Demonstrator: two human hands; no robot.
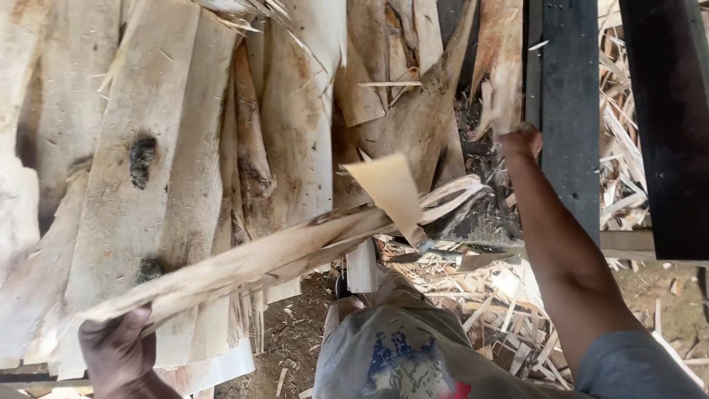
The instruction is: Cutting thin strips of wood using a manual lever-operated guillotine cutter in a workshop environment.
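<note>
My left hand (118, 355) at the bottom left grips the near end of a long, thin wooden slab (258, 258), which runs up and to the right across the view and ends in splintered tips. A pale wedge-shaped wood chip (391, 193) stands just above that slab near the middle. My right hand (521, 140) is raised at the upper right with its fingers closed around the lower end of a blurred brownish strip of wood (501, 66). A dark flat blade-like piece (458, 258) lies below the slab's far end.
A stack of rough pale wooden slabs (148, 148) with dark knots fills the left and centre. Two dark upright beams (569, 111) (665, 125) stand at the right. Wood splinters and offcuts (487, 310) litter the ground. My knee in grey trousers (391, 347) is at the bottom.
</note>
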